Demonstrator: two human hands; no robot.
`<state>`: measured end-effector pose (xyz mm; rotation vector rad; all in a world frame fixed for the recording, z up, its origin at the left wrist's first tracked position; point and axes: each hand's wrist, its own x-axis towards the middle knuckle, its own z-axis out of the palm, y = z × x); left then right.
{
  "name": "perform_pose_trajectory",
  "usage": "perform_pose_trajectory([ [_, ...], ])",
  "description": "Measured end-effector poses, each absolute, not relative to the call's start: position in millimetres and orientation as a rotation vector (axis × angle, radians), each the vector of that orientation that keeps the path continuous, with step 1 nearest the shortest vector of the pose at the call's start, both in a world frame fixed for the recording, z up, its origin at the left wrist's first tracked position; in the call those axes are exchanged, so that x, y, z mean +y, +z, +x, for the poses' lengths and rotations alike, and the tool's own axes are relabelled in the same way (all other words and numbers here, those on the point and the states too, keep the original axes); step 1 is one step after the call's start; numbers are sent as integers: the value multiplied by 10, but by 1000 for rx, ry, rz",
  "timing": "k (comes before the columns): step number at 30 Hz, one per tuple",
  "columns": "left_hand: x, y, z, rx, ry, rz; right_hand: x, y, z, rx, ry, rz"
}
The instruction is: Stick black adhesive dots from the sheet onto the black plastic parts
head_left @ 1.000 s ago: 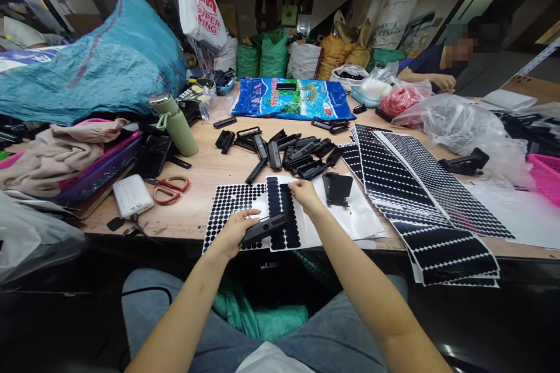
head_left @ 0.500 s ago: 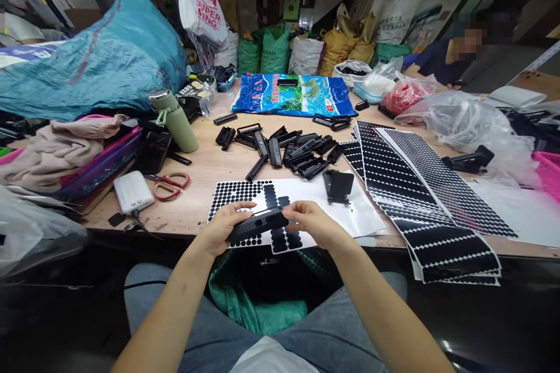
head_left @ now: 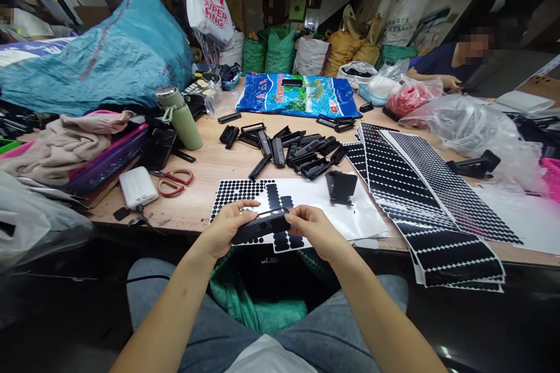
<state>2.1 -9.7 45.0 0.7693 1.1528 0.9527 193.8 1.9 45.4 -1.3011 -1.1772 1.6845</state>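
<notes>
A long black plastic part with a patterned side is held level over the table's front edge. My left hand is closed around its left end, thumb on the upper edge. The fingertips of my right hand pinch its right end. Under and behind the part lies a white sheet of round black stickers, with larger black pads on a strip beside it. A black plate-like bracket stands on white backing paper just beyond my right hand.
Several similar black parts lie piled mid-table. Long sheets of black adhesive strips overhang the front edge at right. At left are red-handled scissors, a white power bank and a green bottle. An open green sack is between my knees.
The black part has turned a little between my hands, so more of its upper opening shows. Both hands keep their hold, and the whole view has shifted slightly.
</notes>
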Motion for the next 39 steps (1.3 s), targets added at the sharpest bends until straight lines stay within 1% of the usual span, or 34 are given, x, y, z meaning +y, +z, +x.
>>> perform_pose_trajectory([
  [11, -119, 472, 41, 1149, 948, 786, -30, 387, 1929, -1223, 1582, -1325],
  [21, -141, 434, 41, 1125, 971, 790, -96, 306, 1895, -1331, 1383, -1354],
  [29, -148, 447, 96, 1131, 1002, 753, -182, 343, 1811, -1393, 1107, -1432],
  [35, -161, 435, 106, 1180, 1013, 670, -179, 278, 1797, -1251, 992, -1408],
  [39, -153, 401, 127, 1222, 1062, 696, -179, 233, 1829, -1483, 836, -1550],
])
